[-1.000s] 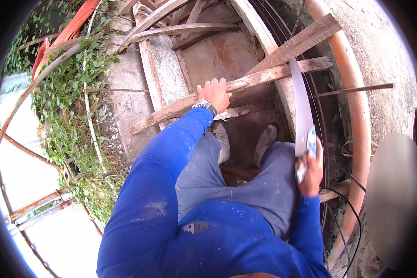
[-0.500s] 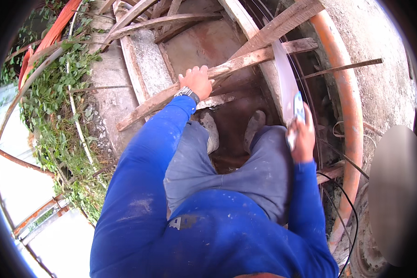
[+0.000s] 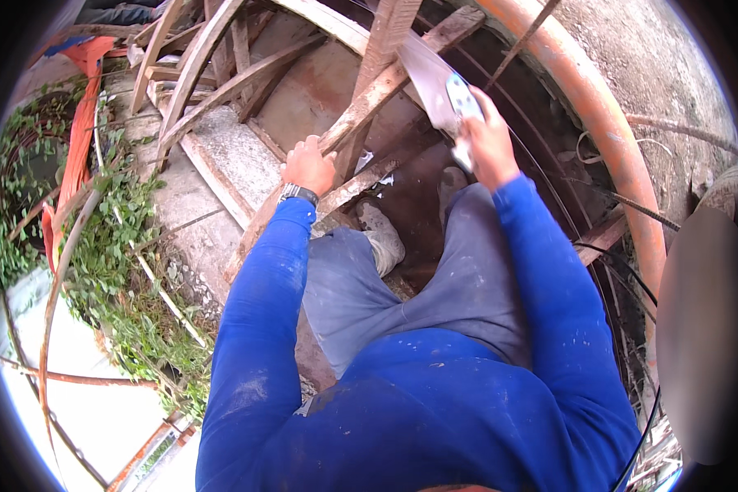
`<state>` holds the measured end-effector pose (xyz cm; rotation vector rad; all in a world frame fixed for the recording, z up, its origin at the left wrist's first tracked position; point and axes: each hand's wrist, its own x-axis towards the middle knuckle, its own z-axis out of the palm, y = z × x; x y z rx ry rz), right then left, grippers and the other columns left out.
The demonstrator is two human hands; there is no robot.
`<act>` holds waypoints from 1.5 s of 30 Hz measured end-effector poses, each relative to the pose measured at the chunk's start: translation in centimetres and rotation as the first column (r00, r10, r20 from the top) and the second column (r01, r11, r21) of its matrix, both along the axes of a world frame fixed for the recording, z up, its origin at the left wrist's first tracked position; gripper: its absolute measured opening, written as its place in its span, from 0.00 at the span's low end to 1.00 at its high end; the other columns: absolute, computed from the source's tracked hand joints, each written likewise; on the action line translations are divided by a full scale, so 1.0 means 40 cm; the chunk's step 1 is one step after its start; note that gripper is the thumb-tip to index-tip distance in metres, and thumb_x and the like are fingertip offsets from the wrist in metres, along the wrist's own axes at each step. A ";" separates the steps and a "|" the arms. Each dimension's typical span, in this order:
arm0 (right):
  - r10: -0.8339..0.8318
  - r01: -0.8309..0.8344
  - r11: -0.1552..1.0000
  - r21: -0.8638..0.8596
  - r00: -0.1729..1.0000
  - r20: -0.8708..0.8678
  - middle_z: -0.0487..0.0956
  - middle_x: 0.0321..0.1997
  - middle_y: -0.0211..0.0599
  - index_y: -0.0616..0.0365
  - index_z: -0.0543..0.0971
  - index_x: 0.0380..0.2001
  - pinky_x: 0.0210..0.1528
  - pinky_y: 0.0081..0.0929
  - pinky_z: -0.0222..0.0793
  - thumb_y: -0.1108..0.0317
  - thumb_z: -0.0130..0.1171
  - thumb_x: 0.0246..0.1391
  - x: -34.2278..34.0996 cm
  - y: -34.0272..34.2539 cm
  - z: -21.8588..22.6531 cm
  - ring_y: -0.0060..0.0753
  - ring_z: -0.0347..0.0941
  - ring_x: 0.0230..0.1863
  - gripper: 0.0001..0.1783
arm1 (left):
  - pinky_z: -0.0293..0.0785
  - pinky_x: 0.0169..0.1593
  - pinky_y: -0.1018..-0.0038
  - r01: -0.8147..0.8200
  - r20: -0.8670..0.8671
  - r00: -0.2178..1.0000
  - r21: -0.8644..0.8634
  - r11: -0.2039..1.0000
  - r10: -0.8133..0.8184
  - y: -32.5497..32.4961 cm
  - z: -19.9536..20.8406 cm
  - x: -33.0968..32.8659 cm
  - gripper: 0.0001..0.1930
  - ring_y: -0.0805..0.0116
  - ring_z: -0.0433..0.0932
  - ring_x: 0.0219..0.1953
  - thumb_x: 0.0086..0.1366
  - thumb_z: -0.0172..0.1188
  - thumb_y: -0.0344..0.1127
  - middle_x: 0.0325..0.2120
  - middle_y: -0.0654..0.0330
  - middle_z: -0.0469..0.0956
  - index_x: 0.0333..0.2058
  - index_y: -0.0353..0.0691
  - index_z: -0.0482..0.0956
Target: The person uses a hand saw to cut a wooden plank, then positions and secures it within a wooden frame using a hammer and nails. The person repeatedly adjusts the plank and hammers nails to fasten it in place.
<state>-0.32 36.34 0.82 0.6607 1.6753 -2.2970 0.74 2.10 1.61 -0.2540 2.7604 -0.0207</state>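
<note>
My left hand (image 3: 309, 166) is closed over a long, rough wooden beam (image 3: 362, 112) that slants away to the upper right. In my right hand (image 3: 489, 141) is the light-coloured handle of a handsaw (image 3: 428, 82). Its wide blade points up and left and meets the beam near the far end, by a crossing upright plank (image 3: 383, 41). The blade's tip is hidden or blurred there, so how deep it sits in the wood cannot be told. My feet stand below the beam in a brown, wet-looking pit (image 3: 414, 213).
Several crossed timbers (image 3: 193, 78) stand at the upper left, beside a concrete ledge (image 3: 190, 184) and green plants (image 3: 123, 303). A thick orange pipe (image 3: 619, 148) curves along the right, with rusty rods (image 3: 523, 41) and thin black cables (image 3: 631, 279) near it.
The view has turned, so the beam looks steeper. My right hand has pushed the saw forward, closer to the beam. My left hand keeps its hold on the wood.
</note>
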 end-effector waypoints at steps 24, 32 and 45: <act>-0.047 0.050 0.993 -0.104 0.998 0.034 0.74 0.29 0.29 0.56 0.66 0.73 0.24 0.22 0.68 0.76 0.49 0.59 0.159 0.049 0.122 0.19 0.68 0.20 0.36 | 0.75 0.56 0.47 0.046 -0.071 0.996 -0.010 0.999 -0.047 0.021 0.019 -0.009 0.24 0.43 0.79 0.56 0.66 0.68 0.48 0.51 0.48 0.80 0.57 0.45 0.76; -0.019 0.019 0.999 -0.033 1.000 -0.001 0.77 0.36 0.34 0.55 0.67 0.72 0.25 0.28 0.70 0.76 0.51 0.61 0.030 -0.002 0.036 0.23 0.71 0.22 0.34 | 0.75 0.57 0.46 0.043 -0.053 0.998 -0.023 0.999 -0.045 -0.003 -0.007 0.008 0.25 0.46 0.79 0.57 0.66 0.68 0.50 0.51 0.50 0.80 0.57 0.46 0.75; -0.070 0.070 0.997 -0.015 0.998 0.004 0.82 0.41 0.41 0.58 0.67 0.71 0.25 0.31 0.73 0.75 0.52 0.60 -0.163 -0.066 -0.003 0.26 0.74 0.25 0.33 | 0.75 0.57 0.46 0.063 -0.047 0.997 -0.003 0.998 -0.063 0.011 0.002 -0.008 0.25 0.43 0.78 0.56 0.66 0.68 0.48 0.51 0.48 0.80 0.57 0.43 0.76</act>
